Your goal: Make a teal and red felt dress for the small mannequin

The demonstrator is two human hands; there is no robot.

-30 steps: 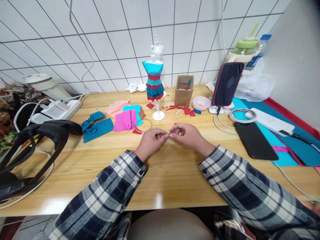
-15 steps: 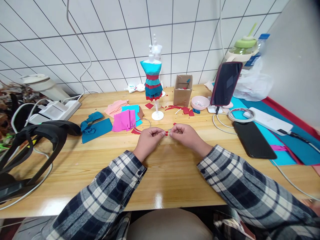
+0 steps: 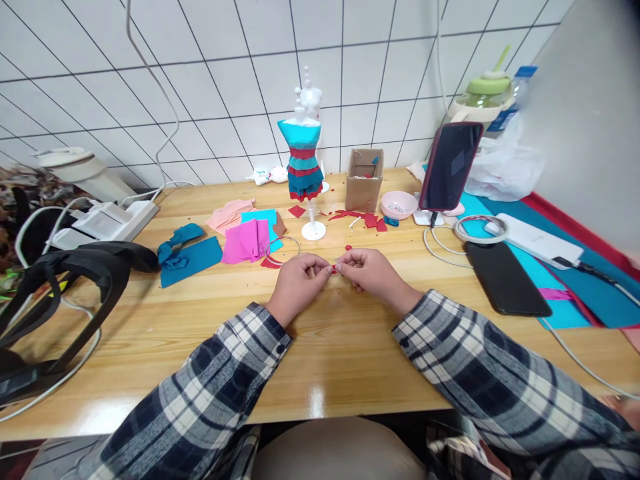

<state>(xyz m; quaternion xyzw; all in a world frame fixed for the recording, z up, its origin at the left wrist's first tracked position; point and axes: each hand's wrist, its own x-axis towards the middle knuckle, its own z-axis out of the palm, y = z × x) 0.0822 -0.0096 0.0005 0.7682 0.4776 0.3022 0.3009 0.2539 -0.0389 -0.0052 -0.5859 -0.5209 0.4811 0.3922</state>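
My left hand (image 3: 303, 281) and my right hand (image 3: 373, 275) meet fingertip to fingertip low over the table. Both are closed in a pinch on a small red piece (image 3: 333, 269), which looks like crepe paper and is mostly covered by the fingers. Just beyond my right fingers lies another red scrap (image 3: 349, 247). Past the hands stands a small white dress form (image 3: 313, 231) wearing a turquoise, teal and red tiered dress (image 3: 303, 160). A thin ring-shaped band (image 3: 285, 239) rests beside my left hand, near magenta sheets (image 3: 245, 241).
Teal paper (image 3: 193, 263) and a black headset (image 3: 75, 293) lie left. Toward the back are a cardboard box (image 3: 365, 180), a pink bowl (image 3: 399, 205) and red scraps (image 3: 371, 220). On the right, a propped phone (image 3: 451, 167), a tape roll (image 3: 481, 230) and a black phone (image 3: 507, 280).
My fingertips have parted slightly and come together again, showing a bit more of the red piece. A red scrap beyond my right fingers now shows. The view has shifted slightly.
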